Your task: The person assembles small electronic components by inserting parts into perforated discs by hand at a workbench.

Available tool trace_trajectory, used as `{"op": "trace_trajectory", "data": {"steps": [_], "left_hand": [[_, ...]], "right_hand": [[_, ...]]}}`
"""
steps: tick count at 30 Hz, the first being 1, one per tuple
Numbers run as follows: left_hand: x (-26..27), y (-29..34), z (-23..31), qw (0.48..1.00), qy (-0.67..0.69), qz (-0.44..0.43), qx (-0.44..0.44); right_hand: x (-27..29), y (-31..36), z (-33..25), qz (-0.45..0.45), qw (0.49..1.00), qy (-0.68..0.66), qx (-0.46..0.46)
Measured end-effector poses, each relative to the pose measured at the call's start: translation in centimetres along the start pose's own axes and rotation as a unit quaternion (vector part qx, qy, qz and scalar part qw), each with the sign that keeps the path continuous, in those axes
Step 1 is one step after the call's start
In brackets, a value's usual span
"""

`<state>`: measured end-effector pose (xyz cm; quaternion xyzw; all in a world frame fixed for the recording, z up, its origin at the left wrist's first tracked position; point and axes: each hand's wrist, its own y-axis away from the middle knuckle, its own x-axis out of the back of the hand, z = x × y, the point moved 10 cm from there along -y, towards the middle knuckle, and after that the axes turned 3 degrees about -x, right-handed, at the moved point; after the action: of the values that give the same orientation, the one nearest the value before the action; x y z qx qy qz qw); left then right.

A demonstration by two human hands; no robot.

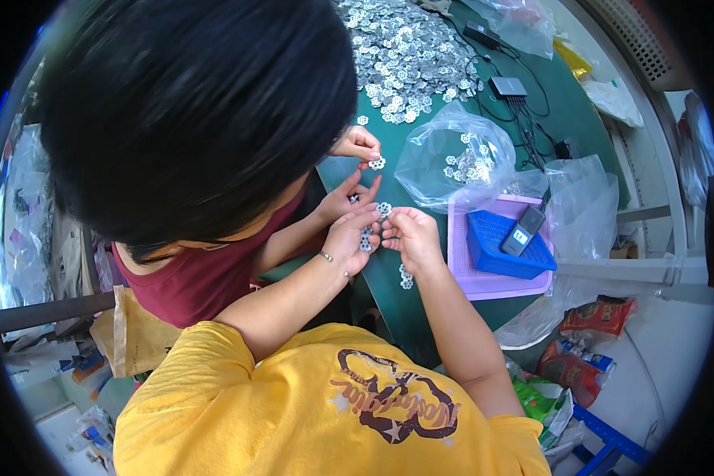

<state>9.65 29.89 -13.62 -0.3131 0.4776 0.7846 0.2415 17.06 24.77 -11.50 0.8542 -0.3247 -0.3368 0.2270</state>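
Observation:
Between the fingertips of my left hand [352, 236] and my right hand [415, 236] is a small silvery flower-shaped piece with holes [384, 209]. Both hands pinch it above the green table. More flower-shaped pieces [366, 239] lie in my left palm, partly hidden by the fingers. Just below my right hand, a few pieces [406, 276] rest on the table near its edge. To the left, a co-worker's hand [357, 146] pinches a similar piece [377, 163]. The co-worker's other hand [343, 200] is close to my left hand, with a piece partly visible in it.
A large heap of the pieces [412, 59] covers the table's far side. Nearer stands an open clear plastic bag [420, 163] with pieces inside. Right of my hands, a purple tray [462, 262] holds a blue basket [492, 258] with a phone [523, 230]. Cables [523, 123] run along the far right.

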Motion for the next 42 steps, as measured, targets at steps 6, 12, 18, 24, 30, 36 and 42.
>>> {"op": "trace_trajectory", "data": {"steps": [6, 12, 18, 24, 30, 36, 42], "left_hand": [[-0.5, -0.1, -0.4, 0.999, 0.012, -0.031, 0.020], [-1.4, -0.8, 0.2, 0.996, -0.003, -0.085, 0.008], [-1.8, -0.6, -0.2, 0.997, 0.016, -0.078, 0.019], [-0.6, -0.5, -0.8, 0.998, 0.006, -0.052, 0.039], [-0.5, -0.4, -0.8, 0.999, 0.001, -0.041, 0.036], [-1.1, 0.1, -0.5, 0.999, 0.004, -0.034, 0.037], [-0.3, 0.1, -0.5, 0.999, 0.000, 0.018, 0.031]], "right_hand": [[0.0, 0.1, 0.2, -0.004, 1.000, -0.006, -0.022], [-0.5, -0.1, 0.6, -0.031, 0.999, -0.035, -0.026], [-0.8, 0.0, 0.3, -0.022, 0.999, 0.009, -0.029], [-0.6, 0.1, 0.3, -0.023, 0.999, 0.021, -0.028], [-0.3, 0.2, 0.2, -0.029, 0.999, -0.016, -0.023], [-0.6, 0.4, 0.0, -0.050, 0.998, -0.021, -0.022], [1.0, 0.6, -4.4, 0.079, 0.940, 0.196, 0.267]]}}
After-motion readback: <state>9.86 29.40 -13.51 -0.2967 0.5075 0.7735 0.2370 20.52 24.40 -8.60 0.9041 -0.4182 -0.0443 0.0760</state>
